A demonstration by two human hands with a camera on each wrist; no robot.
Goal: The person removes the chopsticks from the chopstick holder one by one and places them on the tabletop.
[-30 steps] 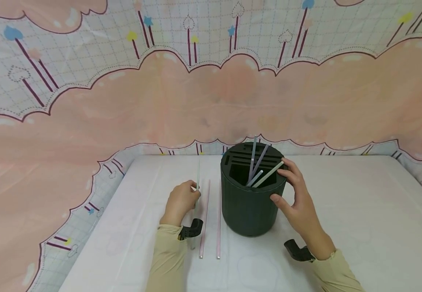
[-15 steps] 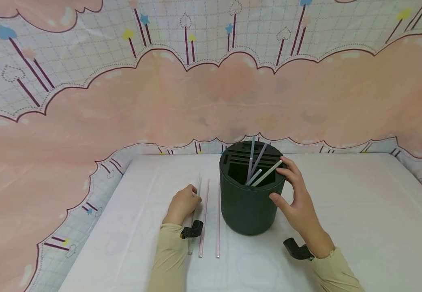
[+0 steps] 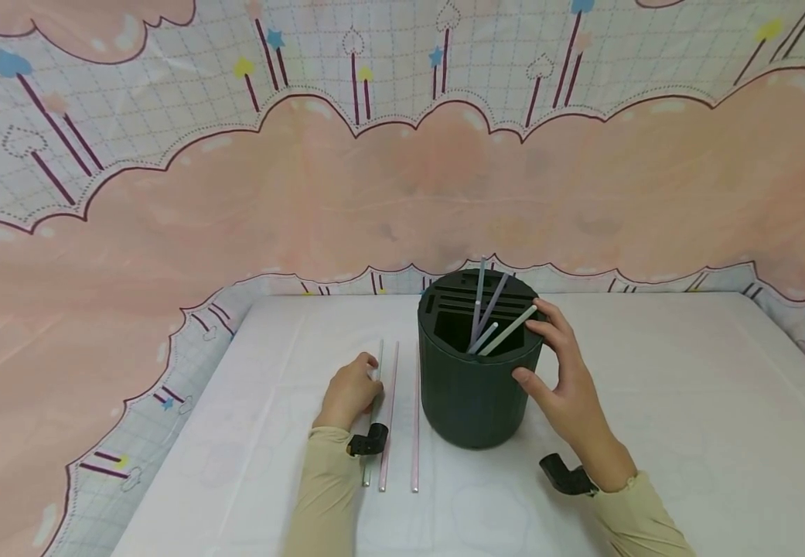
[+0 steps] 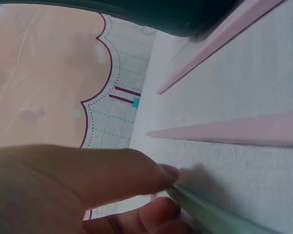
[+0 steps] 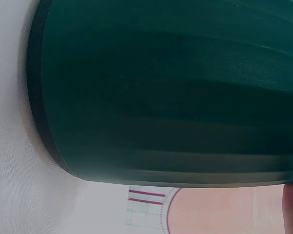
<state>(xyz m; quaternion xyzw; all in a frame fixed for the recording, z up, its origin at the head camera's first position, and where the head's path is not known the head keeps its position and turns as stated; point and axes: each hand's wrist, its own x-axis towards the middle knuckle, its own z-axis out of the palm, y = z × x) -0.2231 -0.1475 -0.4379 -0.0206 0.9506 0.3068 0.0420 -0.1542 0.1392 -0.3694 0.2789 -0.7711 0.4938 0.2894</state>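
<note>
Thumb and fingers of the left hand (image 3: 350, 392) pinch the pale-green stick (image 4: 212, 212), on the table (image 3: 235, 433) beside two pink sticks (image 4: 244, 130); the right hand (image 3: 572, 398) grips the pen holder (image 3: 479, 402). The step seems to be aligning; next move likely needs gentle release.

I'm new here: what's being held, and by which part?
The left hand pinches the pale green stick toward its far end; the right hand grips the green holder near its rim.

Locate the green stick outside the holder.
In the left wrist view, the green stick is at the bottom right, pinched by the left hand, just below a pink stick.
</note>
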